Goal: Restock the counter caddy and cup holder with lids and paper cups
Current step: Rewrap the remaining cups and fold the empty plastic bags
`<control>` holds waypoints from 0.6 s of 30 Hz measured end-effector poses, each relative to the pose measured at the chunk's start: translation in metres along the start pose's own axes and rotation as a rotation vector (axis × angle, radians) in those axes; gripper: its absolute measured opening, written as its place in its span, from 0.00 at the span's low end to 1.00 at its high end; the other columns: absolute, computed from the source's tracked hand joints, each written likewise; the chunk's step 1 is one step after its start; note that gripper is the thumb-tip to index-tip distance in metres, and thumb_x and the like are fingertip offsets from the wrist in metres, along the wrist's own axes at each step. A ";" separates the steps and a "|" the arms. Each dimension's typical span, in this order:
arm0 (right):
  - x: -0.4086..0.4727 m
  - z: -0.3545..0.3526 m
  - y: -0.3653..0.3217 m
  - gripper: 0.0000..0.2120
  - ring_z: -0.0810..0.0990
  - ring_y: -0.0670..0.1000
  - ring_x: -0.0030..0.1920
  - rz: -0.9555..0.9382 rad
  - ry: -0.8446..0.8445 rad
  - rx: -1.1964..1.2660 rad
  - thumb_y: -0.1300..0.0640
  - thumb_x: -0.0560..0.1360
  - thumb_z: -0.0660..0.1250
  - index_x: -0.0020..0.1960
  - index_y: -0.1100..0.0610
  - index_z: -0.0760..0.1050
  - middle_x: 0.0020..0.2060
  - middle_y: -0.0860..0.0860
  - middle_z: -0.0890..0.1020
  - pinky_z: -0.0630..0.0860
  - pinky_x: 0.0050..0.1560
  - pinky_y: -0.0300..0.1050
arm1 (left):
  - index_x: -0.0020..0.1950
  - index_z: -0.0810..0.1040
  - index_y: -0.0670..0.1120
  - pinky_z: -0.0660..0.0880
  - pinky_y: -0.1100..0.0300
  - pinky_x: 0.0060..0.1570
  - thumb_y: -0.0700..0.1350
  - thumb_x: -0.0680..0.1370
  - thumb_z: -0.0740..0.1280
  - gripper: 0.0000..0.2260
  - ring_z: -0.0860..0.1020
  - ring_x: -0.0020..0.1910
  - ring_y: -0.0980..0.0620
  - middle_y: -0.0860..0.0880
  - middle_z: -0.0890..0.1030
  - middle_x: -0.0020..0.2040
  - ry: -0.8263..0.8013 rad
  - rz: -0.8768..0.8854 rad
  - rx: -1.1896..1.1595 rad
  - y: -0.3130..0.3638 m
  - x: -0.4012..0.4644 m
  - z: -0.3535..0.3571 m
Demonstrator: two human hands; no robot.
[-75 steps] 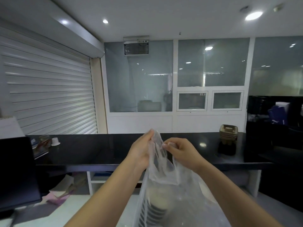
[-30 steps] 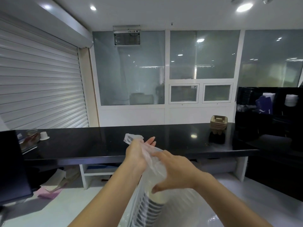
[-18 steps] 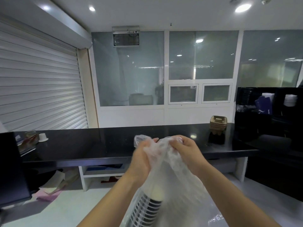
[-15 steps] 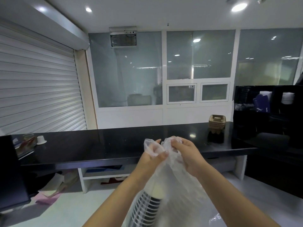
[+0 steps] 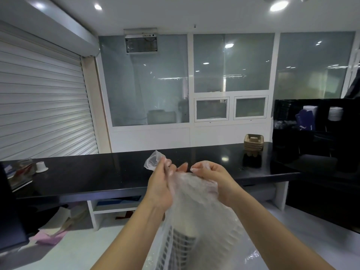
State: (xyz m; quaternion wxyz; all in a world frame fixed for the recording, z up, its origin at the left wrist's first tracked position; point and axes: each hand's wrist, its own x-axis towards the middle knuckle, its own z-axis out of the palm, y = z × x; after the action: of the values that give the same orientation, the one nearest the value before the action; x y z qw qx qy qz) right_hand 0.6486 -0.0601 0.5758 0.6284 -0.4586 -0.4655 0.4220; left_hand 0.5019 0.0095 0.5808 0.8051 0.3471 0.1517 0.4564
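A person's two bare forearms reach forward from the bottom of the view, both hands working at the top of a clear plastic bag (image 5: 194, 193). The left hand (image 5: 159, 187) has its fingers (image 5: 167, 165) curled and pinching a loose flap of the bag's mouth, which sticks up just above them. The right hand (image 5: 212, 179) has its fingers (image 5: 196, 168) bent and clamped on the bunched plastic on the other side of the opening. The two sets of fingers are close together, nearly touching.

Below the fingers, inside the bag and hanging between the forearms, is a stack of paper cups (image 5: 181, 244), white with dark ridged rims, blurred through the film.

Beyond the fingers runs a long glossy black bench (image 5: 97, 176). Far to the left of the fingers, on the bench, sits a small white cup (image 5: 41, 167) beside a clear container (image 5: 23, 166) whose contents are unclear. To the right of and behind the fingers stands a stack of brown pulp cup carriers (image 5: 253, 142). Further right, a black shelf unit (image 5: 315, 133) holds a blue item and white stacked items, too small to identify.
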 end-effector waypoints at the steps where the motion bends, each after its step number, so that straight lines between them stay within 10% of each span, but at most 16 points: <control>1: 0.001 -0.001 -0.002 0.03 0.78 0.49 0.37 -0.012 0.056 -0.002 0.58 0.73 0.72 0.44 0.58 0.82 0.34 0.53 0.79 0.76 0.43 0.42 | 0.34 0.69 0.46 0.76 0.55 0.43 0.52 0.82 0.58 0.18 0.73 0.27 0.52 0.51 0.66 0.24 0.033 -0.027 0.009 0.002 0.003 -0.002; 5: 0.009 0.001 -0.012 0.10 0.73 0.44 0.27 -0.078 0.292 -0.063 0.54 0.80 0.62 0.53 0.54 0.82 0.25 0.50 0.75 0.71 0.34 0.38 | 0.45 0.75 0.43 0.59 0.66 0.24 0.48 0.80 0.63 0.09 0.60 0.21 0.57 0.51 0.65 0.26 0.037 -0.284 0.388 0.005 0.005 0.000; 9: 0.013 0.011 -0.023 0.11 0.68 0.44 0.27 -0.073 0.360 0.049 0.52 0.80 0.62 0.55 0.57 0.79 0.27 0.49 0.70 0.67 0.31 0.39 | 0.46 0.72 0.43 0.66 0.61 0.36 0.37 0.62 0.66 0.13 0.65 0.31 0.54 0.47 0.68 0.36 -0.115 -0.489 0.508 0.010 -0.004 0.009; 13: 0.008 0.024 -0.023 0.22 0.76 0.46 0.38 -0.110 0.066 -0.020 0.58 0.66 0.75 0.59 0.52 0.75 0.36 0.48 0.76 0.74 0.40 0.41 | 0.47 0.73 0.41 0.67 0.61 0.35 0.36 0.71 0.61 0.05 0.68 0.29 0.52 0.45 0.71 0.35 -0.041 -0.470 0.610 0.008 0.002 0.006; 18: 0.008 0.026 -0.017 0.28 0.72 0.50 0.39 -0.197 0.027 -0.406 0.72 0.68 0.64 0.59 0.44 0.72 0.39 0.51 0.70 0.75 0.41 0.41 | 0.54 0.78 0.35 0.74 0.52 0.51 0.34 0.75 0.62 0.10 0.74 0.45 0.44 0.39 0.76 0.45 0.025 -0.403 0.551 0.009 0.008 -0.004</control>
State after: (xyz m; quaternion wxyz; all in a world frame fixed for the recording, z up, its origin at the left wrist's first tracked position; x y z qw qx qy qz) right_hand 0.6269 -0.0509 0.5973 0.5674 -0.5336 -0.5752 0.2500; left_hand 0.4986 0.0208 0.5848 0.7532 0.5089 0.3447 0.2343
